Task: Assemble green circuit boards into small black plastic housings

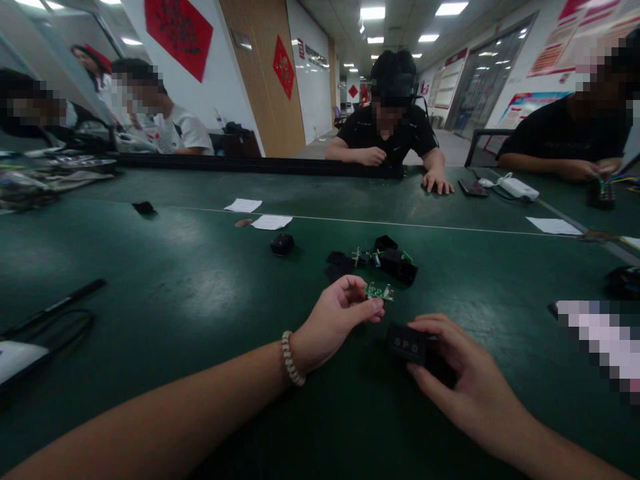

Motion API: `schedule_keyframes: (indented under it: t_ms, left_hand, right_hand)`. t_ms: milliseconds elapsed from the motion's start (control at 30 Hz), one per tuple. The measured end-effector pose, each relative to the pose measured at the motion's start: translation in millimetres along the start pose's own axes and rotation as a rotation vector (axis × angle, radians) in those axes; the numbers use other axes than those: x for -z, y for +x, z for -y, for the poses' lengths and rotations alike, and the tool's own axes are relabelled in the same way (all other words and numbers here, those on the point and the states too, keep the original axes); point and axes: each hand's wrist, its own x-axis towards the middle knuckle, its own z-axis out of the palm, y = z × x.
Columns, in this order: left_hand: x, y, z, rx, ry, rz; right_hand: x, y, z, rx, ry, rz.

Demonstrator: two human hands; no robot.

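My left hand [336, 319], with a bead bracelet on its wrist, pinches a small green circuit board [379, 291] just above the dark green table [175, 280]. Close beside it, my right hand [460, 373] wraps around a black plastic housing [407, 343] with raised letters on its face, held low over the table. Beyond both hands lies a small heap of black housings and green boards [385, 260]. A single black housing [283, 244] sits apart to the left of that heap.
White paper slips [270, 222] lie near the table's centre line. A black pen and cable [55, 310] rest at the left edge. Across the table sit several people; one rests a hand by a phone [473, 188] and a white adapter [520, 188].
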Motion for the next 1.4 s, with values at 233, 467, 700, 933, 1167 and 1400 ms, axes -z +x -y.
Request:
schedule_keyframes:
  t_ms: [233,467,700,933,1167,1400]
  left_hand:
    - [-0.3,-1.4,-2.1,-0.017,0.033,0.024]
    - [-0.7,-1.6,-2.9,-0.028,0.03,0.045]
    - [-1.5,-0.9,-3.5,-0.027,0.006,0.049]
    - [-1.1,0.0,-1.3,-0.028,-0.017,0.039]
    - [-2.2,-0.6,-2.5,-0.02,-0.001,0.038]
    - [-0.9,-0.4,-1.5,-0.019,0.023,0.036]
  right_hand:
    - [0.5,-0.1,-0.5,-0.005,-0.001,0.016]
    - [0.6,0.3,-0.3,-0.001,-0.011,0.016]
    - [0.2,1.1,1.5,-0.007,0.006,0.02]
    - [0.7,-0.2,0.5,-0.016,0.002,0.021]
    - [0.2,-0.3,-1.2,-0.017,0.005,0.021]
    - [-0.2,0.0,-2.0,-0.027,0.013,0.036]
